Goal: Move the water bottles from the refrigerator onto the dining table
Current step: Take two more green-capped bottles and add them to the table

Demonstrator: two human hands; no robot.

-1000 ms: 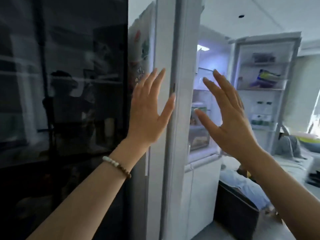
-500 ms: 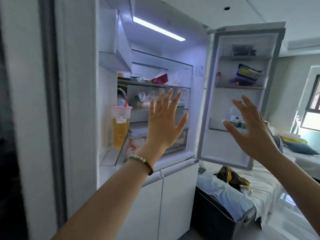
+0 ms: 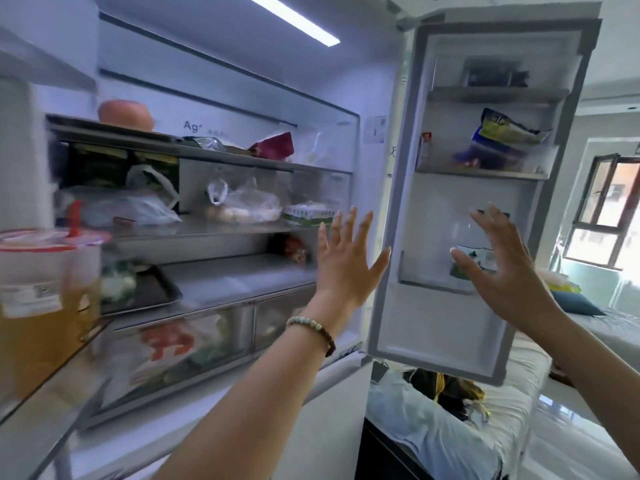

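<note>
Reaching step: left hand (image 3: pixel 346 261), right hand (image 3: pixel 502 268) raised, fingers spread, empty. The water bottles (image 3: pixel 465 261) on door shelf (image 3: pixel 426 285) sit just behind right; next, probably grasp one.

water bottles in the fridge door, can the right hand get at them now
Probably yes: the open right hand is just before the water bottles in the door shelf, nothing between.

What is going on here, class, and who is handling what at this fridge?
A person stands at an open refrigerator. Both hands are raised with fingers spread and hold nothing. The right hand is just in front of the water bottles in the lower bin of the open door; the left hand hovers by the shelves. No bottle is gripped yet.
</note>
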